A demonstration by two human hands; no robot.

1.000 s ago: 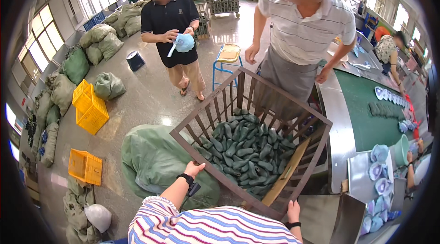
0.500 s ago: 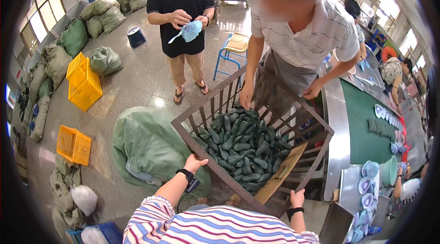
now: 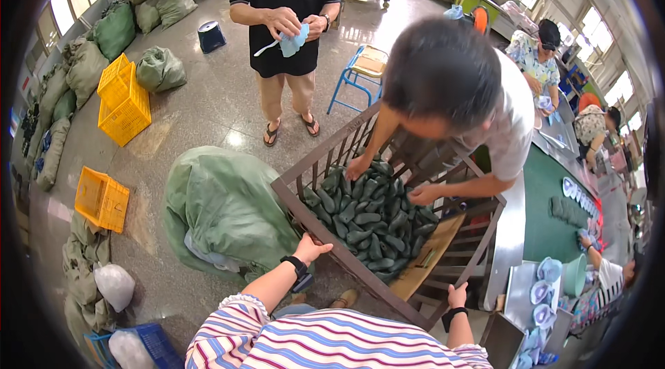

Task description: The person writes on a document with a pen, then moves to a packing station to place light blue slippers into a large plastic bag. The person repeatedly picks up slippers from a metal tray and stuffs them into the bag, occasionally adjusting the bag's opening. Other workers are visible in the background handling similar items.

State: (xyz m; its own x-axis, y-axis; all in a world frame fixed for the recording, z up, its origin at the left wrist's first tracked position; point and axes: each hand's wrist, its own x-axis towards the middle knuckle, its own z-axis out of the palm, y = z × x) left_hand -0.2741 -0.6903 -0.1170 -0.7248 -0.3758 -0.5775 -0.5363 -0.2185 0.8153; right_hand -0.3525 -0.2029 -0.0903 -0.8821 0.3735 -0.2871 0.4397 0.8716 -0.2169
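- Brown, slatted, open-topped crate (image 3: 367,282) stands right in front of you, between the bulky, dull-green sack (image 3: 228,192) on your left and the long, green-surfaced tabletop (image 3: 547,196) on your right.
- Dark green, smooth, foot-shaped forms (image 3: 370,222) lie heaped inside it, with a flat tan board (image 3: 431,258) along the right wall.
- Loaded like this, the crate is probably heavy and stiff; its top rail looks a sounder hold than the thin slats.
- The forms look hard, likely slippery against each other and hardly fragile; their narrower ends should suit a grip.
- Your left hand (image 3: 313,250) is clamped over the near left rail; how tightly, the view cannot tell.
- Your right hand (image 3: 457,297) is curled round the right rail by the closest corner, its fingertips partly hidden.
- A co-worker's hand (image 3: 358,167) reaches the forms from the far side.
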